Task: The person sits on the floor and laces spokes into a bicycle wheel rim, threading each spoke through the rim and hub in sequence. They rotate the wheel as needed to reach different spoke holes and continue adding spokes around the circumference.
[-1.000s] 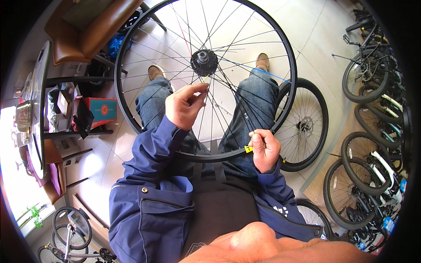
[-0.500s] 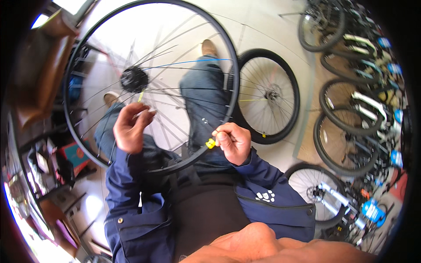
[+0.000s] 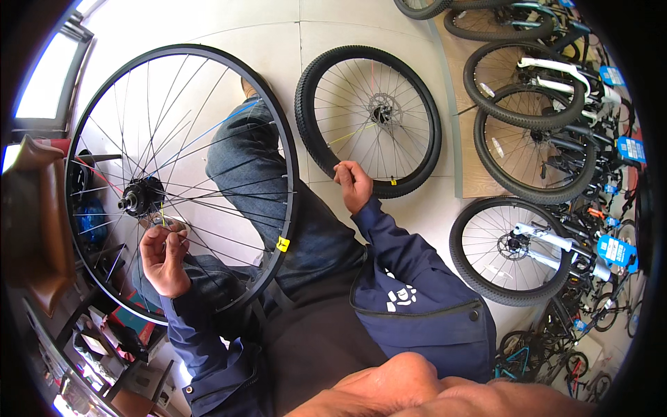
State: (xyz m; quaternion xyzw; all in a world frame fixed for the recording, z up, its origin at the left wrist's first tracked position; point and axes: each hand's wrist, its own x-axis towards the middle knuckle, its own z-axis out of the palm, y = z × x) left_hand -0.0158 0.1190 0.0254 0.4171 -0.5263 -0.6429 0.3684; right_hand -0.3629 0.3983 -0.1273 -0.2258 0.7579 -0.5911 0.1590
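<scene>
A bicycle wheel without a tyre stands on its side across my legs, its black rim (image 3: 294, 167) circling a dark hub (image 3: 142, 197) and many thin spokes. Most spokes are dark; one is blue (image 3: 201, 134), and a short yellow one (image 3: 163, 214) runs from the hub toward my fingers. My left hand (image 3: 165, 260) is inside the rim's outline, thumb and fingertips pinched together below the hub; what they hold is too small to make out. Off the wheel to the right, my right hand (image 3: 356, 186) is closed in a pinch, its contents hidden. A yellow sticker (image 3: 283, 244) shows on the rim.
A second wheel with a knobbly tyre (image 3: 434, 128) lies on the pale floor by my right hand. Parked bicycles (image 3: 535, 132) with blue tags line the right side. On the left are a brown leather seat (image 3: 38, 215) and a cluttered low shelf (image 3: 104, 347).
My right hand has left the rim beside the yellow sticker and moved right, clear of the wheel. My left hand stays pinched near the hub. The whole view has swung to the right.
</scene>
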